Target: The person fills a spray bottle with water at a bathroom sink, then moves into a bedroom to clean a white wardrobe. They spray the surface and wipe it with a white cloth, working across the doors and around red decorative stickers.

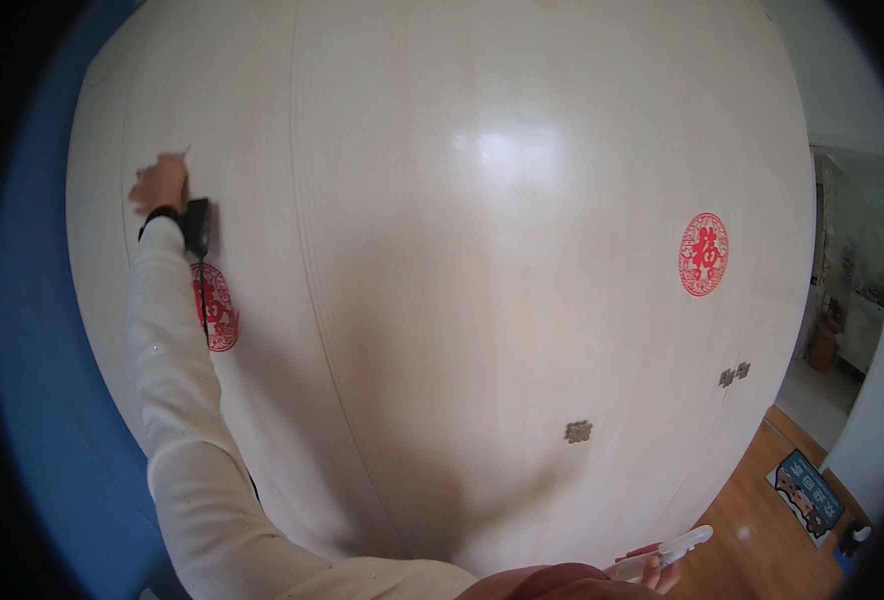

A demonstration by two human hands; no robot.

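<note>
My left arm, in a white sleeve, stretches up the left side of a pale wood-grain wardrobe front [522, 300]. At its end my left hand [160, 184] lies against the panel, smeared by motion. A thin greyish edge shows beside its fingers, too blurred to name. Next to the wrist is a small black object [198, 225] with a thin dark strip running down. Below it a round red paper-cut sticker [217, 308] is partly covered by my sleeve. Low at the right, my right hand [665, 577] is closed around a clear spray bottle with a white head [684, 543].
Another round red sticker [704, 254] is on the panel at the right. Small brown knot-shaped fittings [578, 431] sit lower down. A blue wall [37, 300] borders the left. At the far right are a doorway [847, 290] and a dark floor mat [808, 495] on wooden flooring.
</note>
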